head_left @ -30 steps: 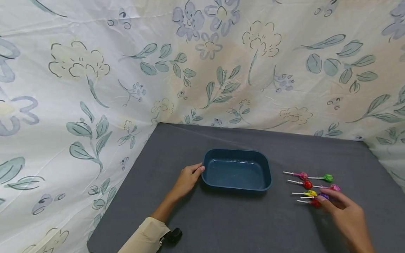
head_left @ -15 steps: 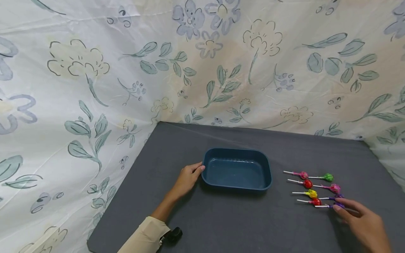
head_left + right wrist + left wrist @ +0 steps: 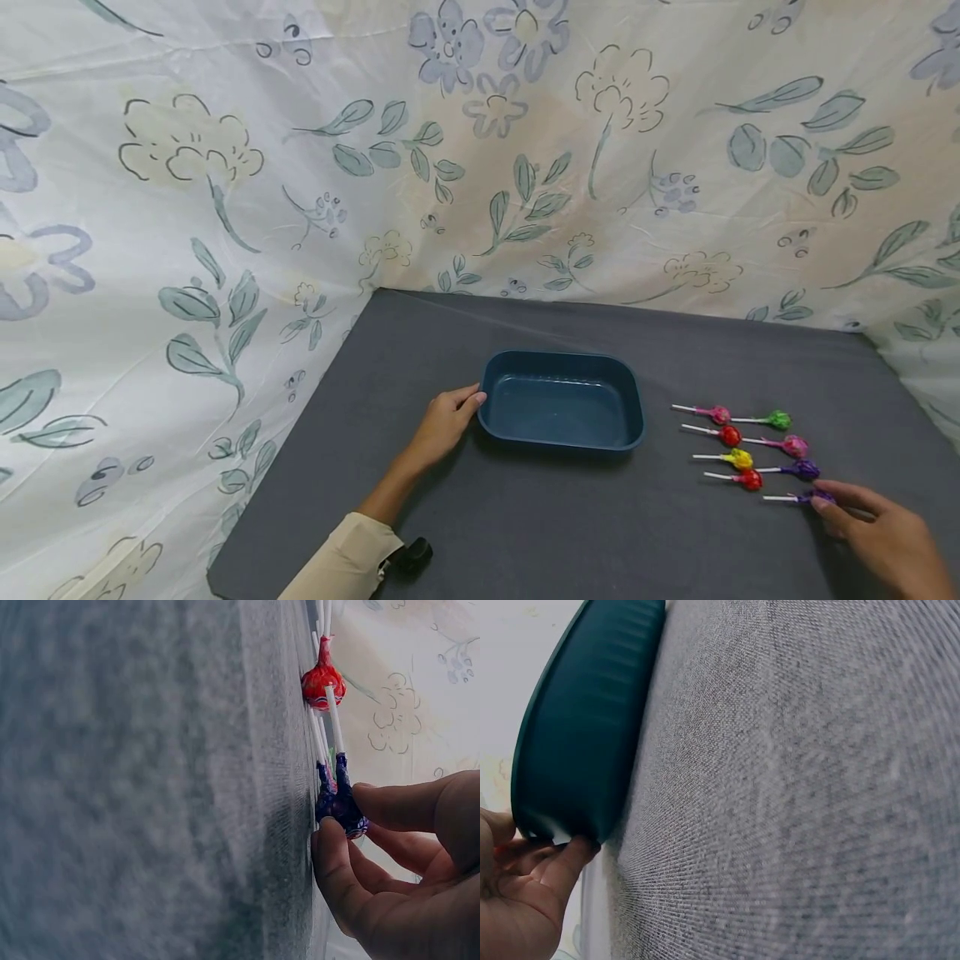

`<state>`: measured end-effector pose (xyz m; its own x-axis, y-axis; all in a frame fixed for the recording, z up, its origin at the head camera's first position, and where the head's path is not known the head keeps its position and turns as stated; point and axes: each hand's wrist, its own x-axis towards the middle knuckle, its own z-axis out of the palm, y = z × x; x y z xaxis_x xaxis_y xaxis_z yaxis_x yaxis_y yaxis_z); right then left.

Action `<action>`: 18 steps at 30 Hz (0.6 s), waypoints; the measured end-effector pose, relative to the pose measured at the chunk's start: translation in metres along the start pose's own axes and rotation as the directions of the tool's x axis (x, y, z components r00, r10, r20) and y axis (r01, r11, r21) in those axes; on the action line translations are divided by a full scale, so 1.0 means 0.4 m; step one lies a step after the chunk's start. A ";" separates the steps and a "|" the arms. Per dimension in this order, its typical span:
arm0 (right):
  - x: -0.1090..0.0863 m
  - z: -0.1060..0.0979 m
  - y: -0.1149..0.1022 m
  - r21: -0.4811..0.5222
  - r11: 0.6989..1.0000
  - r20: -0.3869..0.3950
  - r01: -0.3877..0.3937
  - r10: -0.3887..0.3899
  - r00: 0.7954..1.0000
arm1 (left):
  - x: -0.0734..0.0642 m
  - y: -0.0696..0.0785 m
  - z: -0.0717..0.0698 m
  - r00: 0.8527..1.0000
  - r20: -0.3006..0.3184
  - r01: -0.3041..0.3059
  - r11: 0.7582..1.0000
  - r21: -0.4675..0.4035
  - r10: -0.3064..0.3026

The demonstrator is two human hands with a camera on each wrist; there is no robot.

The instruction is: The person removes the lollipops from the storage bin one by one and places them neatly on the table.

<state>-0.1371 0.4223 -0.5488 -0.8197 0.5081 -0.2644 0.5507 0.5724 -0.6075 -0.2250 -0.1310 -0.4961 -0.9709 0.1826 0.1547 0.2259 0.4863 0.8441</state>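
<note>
My left hand (image 3: 442, 429) holds the left end of a dark blue rectangular tray (image 3: 558, 446); in the left wrist view its fingers reach the tray's end wall (image 3: 585, 712). At the right, my right hand (image 3: 881, 525) pinches a purple-wrapped lollipop (image 3: 806, 497) by its head, the white stick pointing left. The right wrist view shows thumb and fingertips around the purple wrapper (image 3: 343, 774). Just beyond lies another purple lollipop (image 3: 804, 469), and to its left a red lollipop (image 3: 751, 479).
Farther back in the two staggered columns lie a yellow lollipop (image 3: 740, 459), a pink one (image 3: 795, 447), a red one (image 3: 729, 436), a green one (image 3: 778, 420) and another pink one (image 3: 720, 414). Floral cloth (image 3: 525, 192) hangs behind the grey table (image 3: 570, 533).
My right hand has moved right and toward me, from the front red lollipop. A purple lollipop went along with it to the front of the right column. The left hand and tray stayed put.
</note>
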 end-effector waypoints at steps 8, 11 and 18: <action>0.008 -0.009 0.016 -0.046 0.999 -0.009 -0.011 0.010 1.000 | 0.002 0.003 0.006 1.000 0.015 -0.003 1.000 -0.004 0.003; -0.006 -0.016 0.002 -0.046 0.999 0.000 -0.001 0.001 1.000 | 0.003 0.003 0.007 1.000 0.015 -0.002 1.000 -0.004 0.002; -0.077 -0.055 -0.117 -0.222 0.951 -0.091 0.217 -0.241 0.966 | -0.004 0.005 -0.004 0.996 -0.049 -0.064 0.987 0.144 0.072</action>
<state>-0.1341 0.3937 -0.4958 -0.9105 0.4116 -0.0404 0.3810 0.7969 -0.4689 -0.2232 -0.1317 -0.4937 -0.9549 0.1750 0.2401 0.2969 0.5919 0.7494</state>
